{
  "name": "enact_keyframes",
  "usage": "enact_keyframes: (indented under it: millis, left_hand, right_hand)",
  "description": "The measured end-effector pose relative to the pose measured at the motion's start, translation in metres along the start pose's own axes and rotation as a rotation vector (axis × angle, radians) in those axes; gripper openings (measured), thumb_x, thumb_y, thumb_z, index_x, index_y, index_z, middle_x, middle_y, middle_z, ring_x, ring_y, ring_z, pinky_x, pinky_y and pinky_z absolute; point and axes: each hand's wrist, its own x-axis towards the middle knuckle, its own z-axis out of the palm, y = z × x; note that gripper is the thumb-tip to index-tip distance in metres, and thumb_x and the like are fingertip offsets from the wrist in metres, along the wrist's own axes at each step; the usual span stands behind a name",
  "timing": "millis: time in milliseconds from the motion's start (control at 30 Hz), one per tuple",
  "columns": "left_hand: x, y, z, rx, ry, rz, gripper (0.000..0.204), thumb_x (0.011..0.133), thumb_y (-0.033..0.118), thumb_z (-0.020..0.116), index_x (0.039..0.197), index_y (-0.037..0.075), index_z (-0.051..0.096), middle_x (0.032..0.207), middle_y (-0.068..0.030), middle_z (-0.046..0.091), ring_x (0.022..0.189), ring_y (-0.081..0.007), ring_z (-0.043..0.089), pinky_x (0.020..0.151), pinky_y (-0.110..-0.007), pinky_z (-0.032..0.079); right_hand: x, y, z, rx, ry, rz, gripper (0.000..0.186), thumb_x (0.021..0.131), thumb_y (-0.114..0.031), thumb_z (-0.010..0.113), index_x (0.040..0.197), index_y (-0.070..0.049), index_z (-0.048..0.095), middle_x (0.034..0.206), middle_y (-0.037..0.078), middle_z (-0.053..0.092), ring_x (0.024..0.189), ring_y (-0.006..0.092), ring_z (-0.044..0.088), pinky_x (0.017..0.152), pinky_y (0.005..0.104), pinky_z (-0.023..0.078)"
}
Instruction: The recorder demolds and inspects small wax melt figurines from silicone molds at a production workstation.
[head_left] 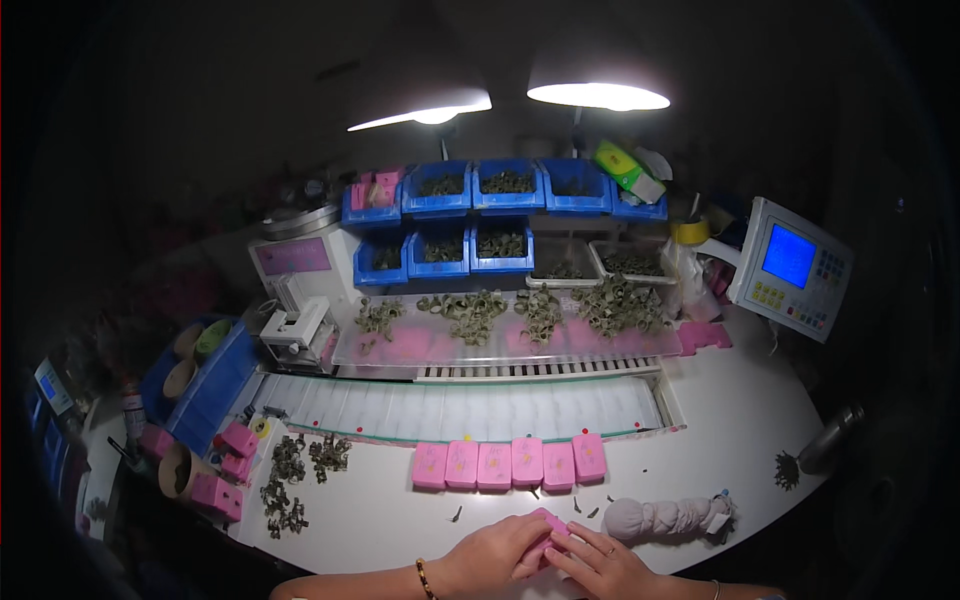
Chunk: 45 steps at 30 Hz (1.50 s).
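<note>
Near the table's front edge I hold a small pink block between both hands. My left hand has its fingers closed round the block's left side. From the right, my right hand presses its fingers on the same block, which they mostly cover. Just beyond my hands stands a row of several pink blocks with faint marks on their faces. A few small dark slivers lie on the white table around my hands. To the right of them rests a grey cloth roll, bunched along its length.
Dark grey-green ring-like pieces lie in piles at left. Behind the pink row is a long white slotted tray. Farther back are a clear shelf with more pieces, blue bins and a blue-screened control panel.
</note>
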Motion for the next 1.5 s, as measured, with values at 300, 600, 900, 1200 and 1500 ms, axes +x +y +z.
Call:
enact_keyframes:
  millis: [300,600,900,1200,1500]
  left_hand:
    - [0.019,-0.042,-0.022,0.049,0.304,-0.014,0.025,0.095,0.010,0.058,0.120,0.009,0.058,0.103,-0.0153,0.062,0.085,-0.0322,0.067,0.071,-0.043,0.056]
    - [0.010,-0.044,-0.027,0.596,0.158,0.144,0.048,0.081,0.016,0.071,0.127,0.004,0.063,0.112,-0.0109,0.057,0.105,-0.0307,0.057,0.088,-0.042,0.050]
    - [-0.015,-0.030,-0.040,0.334,-0.133,-0.042,0.107,0.079,0.064,0.071,0.154,0.001,0.027,0.155,-0.0190,0.034,0.141,-0.0400,0.033,0.117,-0.051,0.024]
    - [-0.023,-0.027,-0.034,0.256,-0.129,-0.150,0.119,0.073,0.062,0.079,0.156,0.002,0.020,0.158,-0.0202,0.032,0.147,-0.0377,0.029,0.120,-0.053,0.019]
    - [-0.016,-0.030,-0.036,0.212,-0.140,-0.185,0.120,0.070,0.057,0.084,0.156,0.003,0.020,0.158,-0.0190,0.033,0.148,-0.0372,0.028,0.121,-0.053,0.016]
  right_hand:
    - [0.021,-0.005,0.005,0.167,0.208,0.055,0.030,0.080,-0.008,0.071,0.110,-0.005,0.069,0.109,0.011,0.067,0.098,0.0311,0.064,0.081,0.0417,0.053]
    - [-0.005,0.008,0.024,0.286,-0.037,0.013,0.029,0.073,-0.004,0.078,0.100,-0.011,0.073,0.100,0.005,0.069,0.087,0.0221,0.068,0.076,0.0329,0.056]
    - [0.007,0.014,0.017,0.345,-0.034,0.018,0.023,0.072,-0.002,0.076,0.094,-0.009,0.073,0.093,0.004,0.068,0.086,0.0221,0.068,0.076,0.0340,0.056]
    - [0.005,0.045,-0.084,0.154,-0.046,0.307,0.059,0.072,-0.012,0.081,0.129,-0.013,0.066,0.128,0.012,0.062,0.110,0.0316,0.063,0.096,0.0441,0.049]
    - [0.005,0.047,-0.080,-0.264,-0.199,0.224,0.060,0.074,-0.007,0.072,0.132,-0.024,0.065,0.120,0.011,0.064,0.098,0.0269,0.064,0.080,0.0386,0.048]
